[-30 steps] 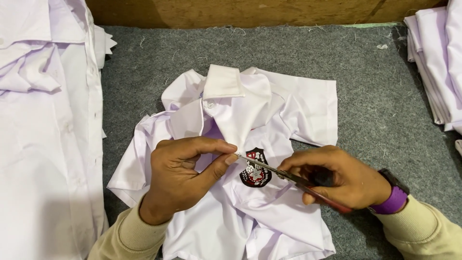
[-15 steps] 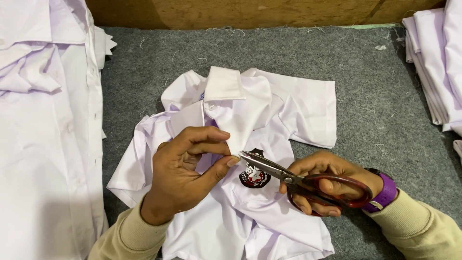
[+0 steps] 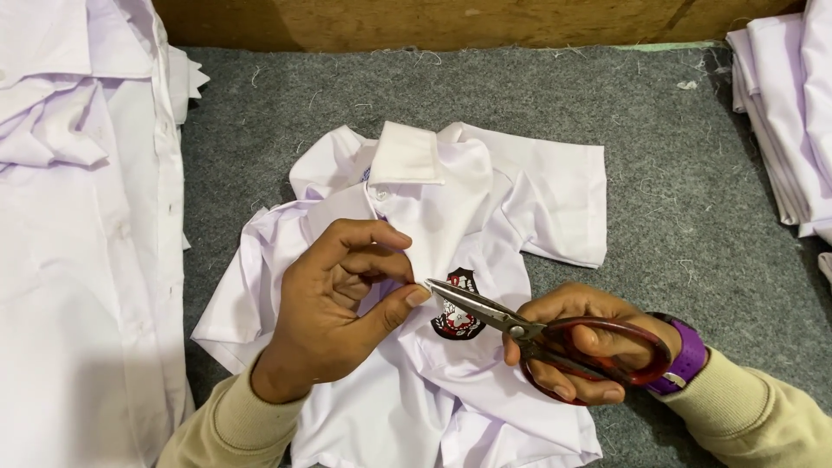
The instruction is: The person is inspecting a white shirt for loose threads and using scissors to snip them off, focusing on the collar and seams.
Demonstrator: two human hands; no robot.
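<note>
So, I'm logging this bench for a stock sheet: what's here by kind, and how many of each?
Small white collared shirt with a sewn badge, pinched by the left hand: 1
Red-handled metal scissors, in the right hand: 1
Stacks of white shirts, left and right: 2
Purple wristband: 1
Total: 5

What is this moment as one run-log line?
left hand: pinching white shirt | right hand: holding scissors, tips at left thumb | badge beneath blades | grey felt table

Badge (image 3: 457, 314) part hidden by scissors (image 3: 520, 328) — shirt stacks cropped.
</note>
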